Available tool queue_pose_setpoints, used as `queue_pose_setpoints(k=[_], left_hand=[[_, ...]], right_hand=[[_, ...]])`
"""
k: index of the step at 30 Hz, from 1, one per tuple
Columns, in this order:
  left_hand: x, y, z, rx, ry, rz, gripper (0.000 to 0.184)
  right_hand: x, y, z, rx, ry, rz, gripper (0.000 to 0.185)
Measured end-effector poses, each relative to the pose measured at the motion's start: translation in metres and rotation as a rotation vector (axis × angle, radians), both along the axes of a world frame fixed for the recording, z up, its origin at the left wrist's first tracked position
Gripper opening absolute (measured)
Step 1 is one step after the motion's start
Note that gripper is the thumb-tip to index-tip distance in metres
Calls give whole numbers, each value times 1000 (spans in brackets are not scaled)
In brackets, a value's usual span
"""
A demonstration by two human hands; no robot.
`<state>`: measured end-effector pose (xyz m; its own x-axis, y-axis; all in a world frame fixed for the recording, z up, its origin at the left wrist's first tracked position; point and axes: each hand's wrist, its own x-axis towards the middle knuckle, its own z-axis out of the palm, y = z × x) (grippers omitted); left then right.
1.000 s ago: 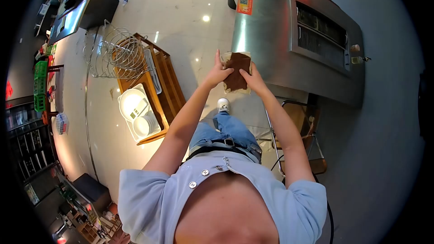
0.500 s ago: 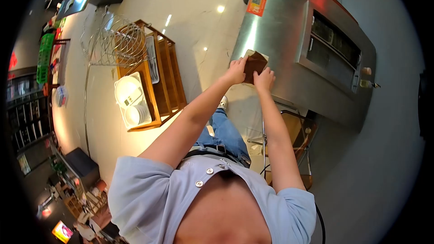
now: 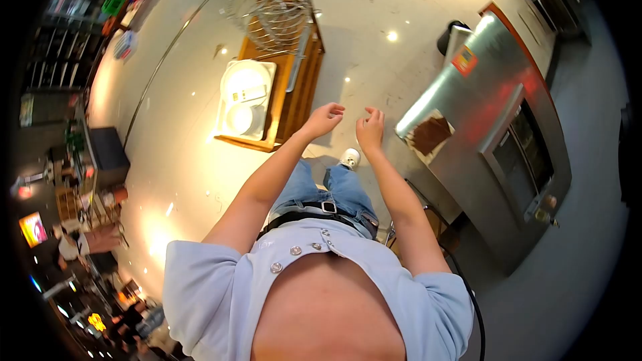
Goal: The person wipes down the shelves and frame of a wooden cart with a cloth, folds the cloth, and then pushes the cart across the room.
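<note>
My left hand (image 3: 326,119) hangs in the air over the floor, its fingers loosely bent and apart, with nothing in it. Close by on its right is my right hand (image 3: 370,128), also empty, fingers slightly curled and apart. A flat brown piece with a pale edge or backing (image 3: 429,135), cloth or paper, I cannot tell which, lies on the near end of a steel cabinet (image 3: 468,103). Neither hand touches it; my right hand is the nearer one.
A wooden trolley (image 3: 284,117) stands at left, carrying a white tray (image 3: 269,87) with stacked dishes and a wire rack (image 3: 271,17). A folding chair (image 3: 431,217) stands beside the cabinet. A person (image 3: 97,241) is far off at lower left.
Both hands have let go of the brown piece, which stays on the cabinet, and have moved apart from it. My view has turned towards the trolley, so the cabinet sits farther right.
</note>
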<state>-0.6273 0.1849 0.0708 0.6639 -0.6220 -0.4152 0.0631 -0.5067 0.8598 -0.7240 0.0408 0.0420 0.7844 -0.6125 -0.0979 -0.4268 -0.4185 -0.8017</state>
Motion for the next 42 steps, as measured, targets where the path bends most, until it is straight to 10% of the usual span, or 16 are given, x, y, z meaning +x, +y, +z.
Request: queue_pose_setpoints(k=[8,14,20,27,31,42], left_hand=[[51,160,14,-252,68,382,33],[101,262,2,-425,-19,660,24],[158,356,-83,-52,-311,821,33],[181,373,-152,72,130,635,61],[189,347,-111,126,455,644,74],[191,343,-143,-491,845,727,83]], right_hand=[[60,133,-5,131,43,358,30],[97,205,-32,98,125,155,28],[125,242,-87,71,284,-166,37],[126,256,-109,244,464,-358,60],[134,264,-122,251,423,-381,64],[151,274,-136,354,424,-859,71]])
